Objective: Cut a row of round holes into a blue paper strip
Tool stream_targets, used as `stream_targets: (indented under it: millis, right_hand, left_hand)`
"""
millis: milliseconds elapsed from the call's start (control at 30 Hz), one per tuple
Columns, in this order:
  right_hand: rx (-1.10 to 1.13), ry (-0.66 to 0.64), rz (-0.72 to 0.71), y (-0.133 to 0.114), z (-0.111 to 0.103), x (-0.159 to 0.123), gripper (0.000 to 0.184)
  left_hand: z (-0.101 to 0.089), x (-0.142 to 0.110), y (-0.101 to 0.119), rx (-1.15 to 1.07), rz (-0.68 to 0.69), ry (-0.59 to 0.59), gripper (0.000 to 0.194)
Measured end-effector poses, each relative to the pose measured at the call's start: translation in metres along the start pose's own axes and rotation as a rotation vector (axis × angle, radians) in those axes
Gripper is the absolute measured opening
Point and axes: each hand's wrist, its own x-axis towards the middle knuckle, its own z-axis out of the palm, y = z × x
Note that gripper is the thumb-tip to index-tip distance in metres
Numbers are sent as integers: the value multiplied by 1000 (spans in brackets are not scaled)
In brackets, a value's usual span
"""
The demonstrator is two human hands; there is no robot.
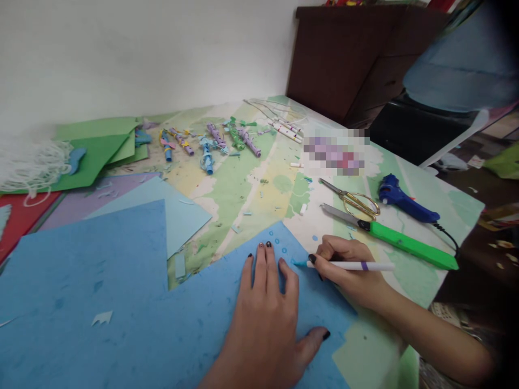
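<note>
The bare left hand with dark-painted nails [265, 324] lies palm down and flat, back up, fingers pointing forward. Its two middle fingers lie side by side, the little finger slightly apart, the index finger gently bent; the thumb sticks out to the right. The bare right hand, also dark-nailed [351, 267], is closed in a pinch grip, remaining fingers seemingly curled under. The bare right forearm [436, 335] slants in from the lower right.

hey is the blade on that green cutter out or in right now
Out. A grey blade sticks out past the black collar of the green cutter.
</note>
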Motion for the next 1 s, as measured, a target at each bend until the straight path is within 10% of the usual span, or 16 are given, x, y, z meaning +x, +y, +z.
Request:
stream_targets:
  millis: [1000]
  right_hand:
    - [20,17,37,-2,0,-1,26]
  left_hand:
    - [0,-1,0,-12,-11,-19,82]
